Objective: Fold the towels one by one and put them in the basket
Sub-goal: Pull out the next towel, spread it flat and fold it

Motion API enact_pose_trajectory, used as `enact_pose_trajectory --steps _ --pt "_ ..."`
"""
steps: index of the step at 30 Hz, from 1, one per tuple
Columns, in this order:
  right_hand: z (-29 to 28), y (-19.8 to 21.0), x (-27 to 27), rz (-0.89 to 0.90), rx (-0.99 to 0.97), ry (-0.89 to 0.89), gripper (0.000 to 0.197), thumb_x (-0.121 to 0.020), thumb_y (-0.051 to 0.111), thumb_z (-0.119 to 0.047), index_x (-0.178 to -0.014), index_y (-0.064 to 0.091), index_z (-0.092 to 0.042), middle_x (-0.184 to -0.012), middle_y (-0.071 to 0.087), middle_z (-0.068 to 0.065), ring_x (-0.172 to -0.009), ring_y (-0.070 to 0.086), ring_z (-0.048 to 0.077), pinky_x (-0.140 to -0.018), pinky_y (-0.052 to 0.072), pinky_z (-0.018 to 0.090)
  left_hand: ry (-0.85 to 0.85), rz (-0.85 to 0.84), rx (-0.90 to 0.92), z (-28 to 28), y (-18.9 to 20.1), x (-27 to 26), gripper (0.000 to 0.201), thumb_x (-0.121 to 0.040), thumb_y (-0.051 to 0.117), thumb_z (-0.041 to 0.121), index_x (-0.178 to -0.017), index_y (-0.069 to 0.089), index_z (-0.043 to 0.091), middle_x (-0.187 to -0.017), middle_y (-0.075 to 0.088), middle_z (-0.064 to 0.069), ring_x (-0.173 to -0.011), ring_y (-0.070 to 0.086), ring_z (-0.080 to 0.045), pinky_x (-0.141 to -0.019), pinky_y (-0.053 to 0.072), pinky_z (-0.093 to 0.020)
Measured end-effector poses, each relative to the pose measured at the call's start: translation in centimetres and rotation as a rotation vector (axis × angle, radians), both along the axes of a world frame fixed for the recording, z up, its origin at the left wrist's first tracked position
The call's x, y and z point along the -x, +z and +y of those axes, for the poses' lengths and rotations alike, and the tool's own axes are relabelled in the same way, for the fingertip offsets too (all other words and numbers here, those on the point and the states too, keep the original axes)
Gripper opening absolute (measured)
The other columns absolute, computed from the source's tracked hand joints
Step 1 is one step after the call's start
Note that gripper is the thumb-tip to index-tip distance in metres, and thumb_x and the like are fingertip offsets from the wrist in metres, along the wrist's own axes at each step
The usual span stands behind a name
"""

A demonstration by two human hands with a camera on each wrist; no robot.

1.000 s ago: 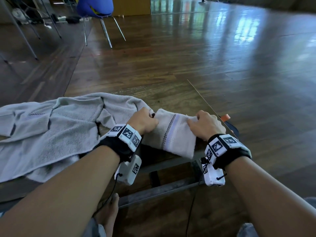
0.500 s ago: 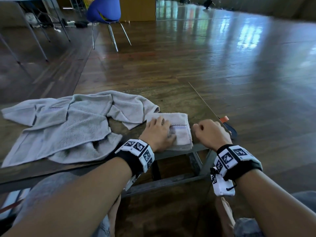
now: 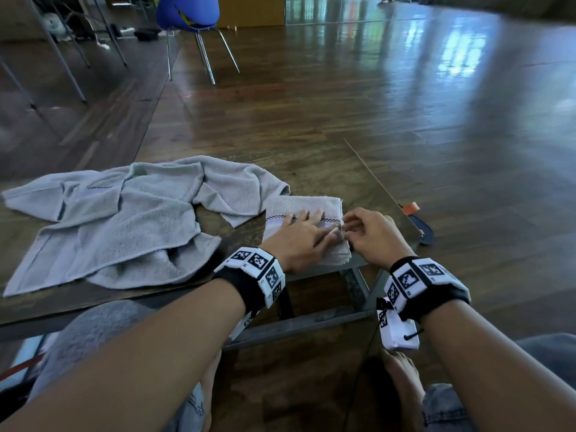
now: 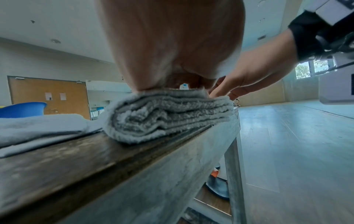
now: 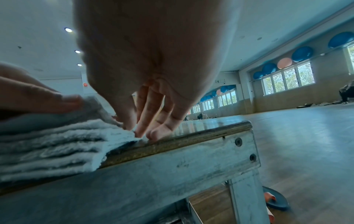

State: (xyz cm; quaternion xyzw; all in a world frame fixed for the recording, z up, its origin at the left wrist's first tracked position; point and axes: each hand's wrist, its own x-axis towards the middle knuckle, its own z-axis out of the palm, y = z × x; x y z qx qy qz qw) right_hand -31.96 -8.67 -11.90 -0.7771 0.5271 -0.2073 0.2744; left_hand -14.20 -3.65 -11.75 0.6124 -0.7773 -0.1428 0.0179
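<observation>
A small pale-grey terry towel folded into a thick rectangle (image 3: 307, 232) lies near the lower centre of the head view, at the near right corner of a low dark wooden table with a grey metal frame (image 3: 327, 179). The left hand (image 3: 299, 241) lies flat on top of it, fingers straight and spread, pressing the layers down; in the left wrist view the heel of that hand (image 4: 172, 53) sits on the stacked folds (image 4: 162, 118), which show as several layers at the table's front edge.

The right hand (image 3: 371, 235) is just to the right of the towel, its fingers curled down to the towel's right edge. In the right wrist view the fingertips (image 5: 139, 128) touch the edge of the top layers (image 5: 57, 144) where they meet the tabletop (whether they actually pinch the cloth or only tidy it I cannot tell).

In the left half of the head view a larger pale-grey towel, rumpled and unfolded (image 3: 118, 222), spreads over the table, one flap reaching just beside the folded one. A blue plastic chair on thin metal legs (image 3: 190, 17) stands at the upper left on the glossy wooden floor (image 3: 405, 104).
</observation>
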Motion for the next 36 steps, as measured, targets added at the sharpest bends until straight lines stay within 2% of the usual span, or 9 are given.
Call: enact_pose_trajectory --steps 4,7,12,16,19,22,27,31,36 --pt "0.2 0.3 0.0 -0.001 -0.015 -0.021 0.028 -0.088 0.065 -0.011 -0.116 0.066 -0.014 -0.104 0.075 0.001 -0.114 0.061 0.030 -0.100 0.050 0.047 -0.016 0.201 0.166 0.2 0.3 0.6 0.050 -0.107 0.021 0.038 -0.154 0.031 0.024 -0.156 0.035 -0.015 -0.147 0.026 -0.033 -0.121 0.017 -0.046" --pt "0.2 0.6 0.0 0.037 -0.015 -0.018 0.025 -0.088 0.060 -0.009 -0.112 0.063 -0.013 -0.100 0.071 0.001 -0.110 0.060 0.032 -0.094 0.051 0.044 -0.007 0.317 0.227 0.4 0.2 1.7 0.050 -0.107 0.024 0.036 -0.156 0.021 0.024 -0.160 0.027 -0.017 -0.151 0.018 -0.030 -0.123 0.013 -0.042" --pt "0.0 0.8 0.4 0.002 -0.052 -0.012 0.038 -0.092 0.049 -0.003 -0.125 0.060 -0.018 -0.106 0.070 0.007 -0.109 0.060 0.026 -0.085 0.053 0.035 -0.124 0.051 0.151 0.6 -0.8 2.4 0.053 -0.107 0.023 0.033 -0.158 0.013 0.022 -0.155 0.033 -0.019 -0.146 0.024 -0.035 -0.122 0.015 -0.043" --pt "-0.3 0.4 0.4 -0.036 -0.061 0.028 0.039 -0.095 0.044 -0.004 -0.120 0.065 -0.024 -0.104 0.070 0.003 -0.083 0.066 0.013 -0.055 0.047 0.013 -0.108 0.118 0.083 0.7 -0.9 2.0 0.057 -0.106 0.027 0.040 -0.158 0.015 0.019 -0.162 0.021 -0.015 -0.152 0.012 -0.030 -0.124 0.009 -0.042" --pt "-0.4 0.2 0.0 -0.023 -0.034 0.043 0.039 -0.097 0.042 -0.004 -0.118 0.070 -0.024 -0.100 0.071 0.002 -0.090 0.062 0.017 -0.067 0.041 0.021 -0.054 0.340 0.018 0.7 0.2 1.4 0.057 -0.104 0.037 0.041 -0.155 0.028 0.016 -0.157 0.035 -0.011 -0.147 0.025 -0.028 -0.120 0.017 -0.034" --pt "-0.6 0.2 -0.4 -0.010 -0.054 0.032 0.042 -0.095 0.041 -0.004 -0.116 0.073 -0.021 -0.097 0.070 0.001 -0.095 0.061 0.020 -0.071 0.043 0.025 0.061 0.218 0.301 0.0 0.6 0.3 0.038 -0.102 0.039 0.027 -0.135 0.054 0.016 -0.144 0.051 -0.011 -0.137 0.039 -0.027 -0.118 0.018 -0.038" --pt "0.3 0.6 -2.3 0.117 0.199 -0.048 0.031 -0.097 0.045 -0.022 -0.125 0.060 -0.025 -0.131 0.056 -0.003 -0.119 0.050 0.017 -0.091 0.048 0.040 0.367 -0.040 0.062 0.4 -0.9 -1.1 0.071 -0.099 0.028 0.050 -0.157 0.009 0.015 -0.163 -0.004 -0.022 -0.151 -0.009 -0.035 -0.123 0.001 -0.052" --pt "1.2 -0.4 -4.7 0.166 0.200 0.210 0.042 -0.103 0.038 -0.031 -0.144 0.043 -0.023 -0.157 0.038 -0.003 -0.144 0.033 0.017 -0.116 0.028 0.041 0.269 0.001 0.023 0.3 -1.9 -0.6 0.069 -0.100 0.022 0.049 -0.158 -0.005 0.022 -0.164 -0.014 -0.011 -0.151 -0.019 -0.025 -0.122 -0.007 -0.049" --pt "1.5 -3.0 -4.9 0.226 0.135 0.158 0.059 -0.106 0.018 -0.045 -0.161 0.016 -0.024 -0.169 0.010 -0.008 -0.154 0.001 0.005 -0.126 0.002 0.033 0.275 0.035 0.013 0.0 -2.5 -1.4 0.066 -0.099 0.017 0.053 -0.156 -0.010 0.033 -0.164 -0.018 0.003 -0.149 -0.022 -0.014 -0.121 -0.012 -0.048"
